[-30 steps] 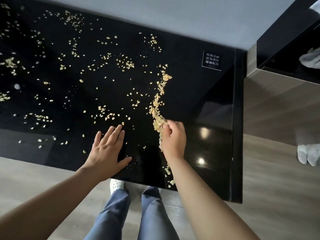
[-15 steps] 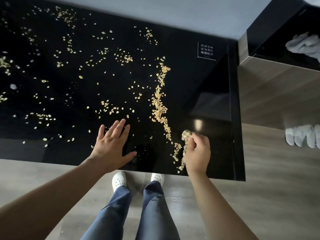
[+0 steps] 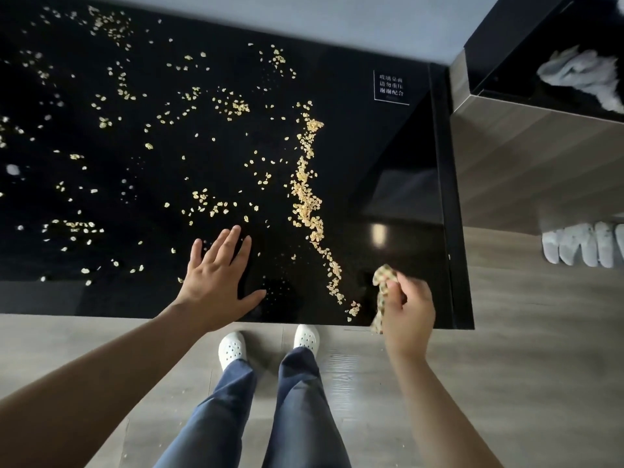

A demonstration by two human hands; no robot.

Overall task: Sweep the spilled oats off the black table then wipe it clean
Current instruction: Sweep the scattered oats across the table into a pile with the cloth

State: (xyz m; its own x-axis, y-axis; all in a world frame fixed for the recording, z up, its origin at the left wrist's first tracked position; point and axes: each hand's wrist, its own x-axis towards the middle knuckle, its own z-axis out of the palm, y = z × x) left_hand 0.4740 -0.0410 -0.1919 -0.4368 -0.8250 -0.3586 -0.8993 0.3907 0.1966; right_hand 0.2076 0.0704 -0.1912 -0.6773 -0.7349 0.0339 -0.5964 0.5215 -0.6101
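Note:
Pale oats (image 3: 307, 204) lie scattered over the glossy black table (image 3: 398, 184), thickest in a curved ridge running from mid-table down to the near edge. Loose flakes cover the left and far parts too. My left hand (image 3: 219, 282) rests flat on the table near its front edge, fingers spread. My right hand (image 3: 405, 312) is at the near right corner, closed around a small patterned cloth (image 3: 383, 282) that sticks up above my fingers and hangs below the table edge. The cloth sits just right of the ridge's lower end.
A white-lettered label (image 3: 391, 86) marks the table's far right. Right of the table stands a wood-sided cabinet (image 3: 526, 157) with a dark top holding a white rag (image 3: 580, 76). White items (image 3: 584, 246) sit on the floor beyond. My white shoes (image 3: 266, 342) stand under the edge.
My right hand has drawn the cloth from mid-table toward me and rightward to the near corner, leaving the oats in a longer ridge reaching the edge. My left hand stayed flat.

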